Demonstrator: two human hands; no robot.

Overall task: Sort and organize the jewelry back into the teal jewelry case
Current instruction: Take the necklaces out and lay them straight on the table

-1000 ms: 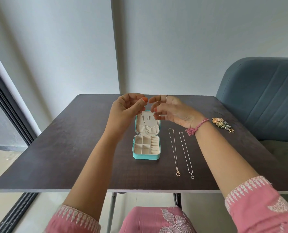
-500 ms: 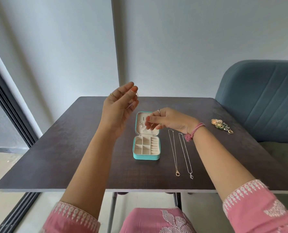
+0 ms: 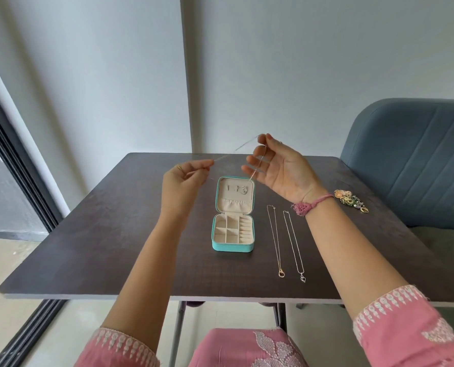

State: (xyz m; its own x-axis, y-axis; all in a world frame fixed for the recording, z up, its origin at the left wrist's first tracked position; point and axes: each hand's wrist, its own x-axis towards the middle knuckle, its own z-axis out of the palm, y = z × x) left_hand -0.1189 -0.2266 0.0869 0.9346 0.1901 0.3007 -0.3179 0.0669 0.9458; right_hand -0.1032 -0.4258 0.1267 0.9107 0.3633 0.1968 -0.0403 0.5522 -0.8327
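Both hands are hovering above the far half of the dark wood-grain tabletop [image 3: 93, 234], over the open lid of the small square teal jewelry case [image 3: 232, 246].

Left hand [image 3: 183, 186]: thumb and forefinger are pinching one end of a thin silver chain necklace [image 3: 255, 168]; the remaining fingers are curling loosely inward. A gold ring is showing on one finger.

Right hand [image 3: 281, 170]: palm is facing the camera, the fingertips are pinching the chain near the top, and the lower fingers are spreading slightly apart. A pink thread bracelet [image 3: 310, 203] is sitting on the wrist.

The chain is stretching in the air between the two hands, and a length is dropping from the right hand toward the lid, with its small pendant hanging in front of the cream lid lining. Whether the pendant is touching the lining cannot be told.

The case is lying open, lid propped upright at the far side, cream divided compartments facing up.

Just right of the case, two more necklaces are lying straight and parallel on the table, apart from each other: a gold chain with a ring pendant [image 3: 276, 242] and a silver chain with a small pendant [image 3: 294, 245]. A cluster of multicoloured ornaments [image 3: 351, 201] is lying near the table's right edge, beside a blue-grey upholstered chair [image 3: 411, 160].
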